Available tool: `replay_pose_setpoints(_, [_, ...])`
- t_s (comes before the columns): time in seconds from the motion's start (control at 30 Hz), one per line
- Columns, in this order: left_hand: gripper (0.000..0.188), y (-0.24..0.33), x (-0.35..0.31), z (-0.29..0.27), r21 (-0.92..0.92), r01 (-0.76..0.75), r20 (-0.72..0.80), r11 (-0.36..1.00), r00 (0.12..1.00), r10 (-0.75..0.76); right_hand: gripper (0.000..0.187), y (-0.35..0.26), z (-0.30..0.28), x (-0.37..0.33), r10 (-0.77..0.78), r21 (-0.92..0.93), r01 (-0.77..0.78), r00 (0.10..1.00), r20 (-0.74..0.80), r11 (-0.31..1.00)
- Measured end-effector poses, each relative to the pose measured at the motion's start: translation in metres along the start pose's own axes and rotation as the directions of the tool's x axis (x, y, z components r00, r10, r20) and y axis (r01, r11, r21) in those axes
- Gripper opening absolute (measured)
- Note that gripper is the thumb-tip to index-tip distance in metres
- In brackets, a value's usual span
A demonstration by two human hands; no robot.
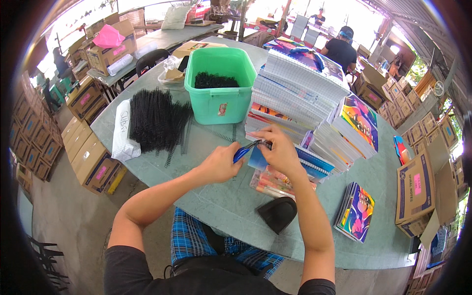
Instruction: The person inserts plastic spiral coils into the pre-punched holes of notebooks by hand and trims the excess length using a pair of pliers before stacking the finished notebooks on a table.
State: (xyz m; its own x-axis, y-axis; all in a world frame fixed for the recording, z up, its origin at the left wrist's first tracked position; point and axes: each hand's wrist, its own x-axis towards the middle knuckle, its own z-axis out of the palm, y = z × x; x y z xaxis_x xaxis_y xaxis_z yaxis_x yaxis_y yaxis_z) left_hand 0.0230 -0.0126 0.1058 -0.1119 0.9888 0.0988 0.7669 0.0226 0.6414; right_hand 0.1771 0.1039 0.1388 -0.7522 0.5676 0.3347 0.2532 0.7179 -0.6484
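On our desk (383,201) we have coils (157,120) between a bag (125,135) at left and a bin (209,106), with more coils (216,80) inside it; right of the bin stand notebook stacks (295,93), our notebook (318,167) just before them.

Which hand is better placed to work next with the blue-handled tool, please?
Probably the left: the left hand grips the blue-handled tool, while the right hand is at the tool's tip, near the blue notebook.
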Motion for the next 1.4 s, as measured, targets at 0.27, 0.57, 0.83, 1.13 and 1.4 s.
replay_pose_setpoints(0.27, [0.042, 0.014, -0.006, -0.015, -0.754, 0.656, 0.656, 0.038, 0.755, -0.014, 0.018, 0.004, 0.005, -0.003, 0.051, -0.094, -0.065, 0.989, -0.142, 0.993])
replay_pose_setpoints(0.57, [0.025, -0.017, -0.002, -0.027, -0.636, 0.242, 0.259, 0.733, 0.961, -0.093, 0.016, 0.001, 0.005, -0.01, -0.048, -0.09, 0.039, 0.994, -0.099, 0.995])
replay_pose_setpoints(0.83, [0.016, -0.031, 0.063, -0.041, -0.398, 0.005, -0.241, 0.918, 0.964, -0.11, 0.017, -0.012, 0.016, -0.019, -0.107, -0.183, 0.1, 0.994, -0.026, 0.978])
replay_pose_setpoints(1.13, [0.042, 0.007, 0.085, -0.092, -0.089, -0.18, -0.649, 0.98, 0.757, 0.08, 0.013, 0.015, 0.009, -0.032, -0.23, -0.246, 0.202, 0.969, -0.092, 0.948])
replay_pose_setpoints(1.4, [0.042, -0.148, -0.013, 0.043, 0.256, 0.076, -0.361, 0.964, 0.932, 0.022, 0.018, 0.004, -0.158, -0.173, 0.431, -0.337, -0.612, 0.767, -0.476, 0.716])
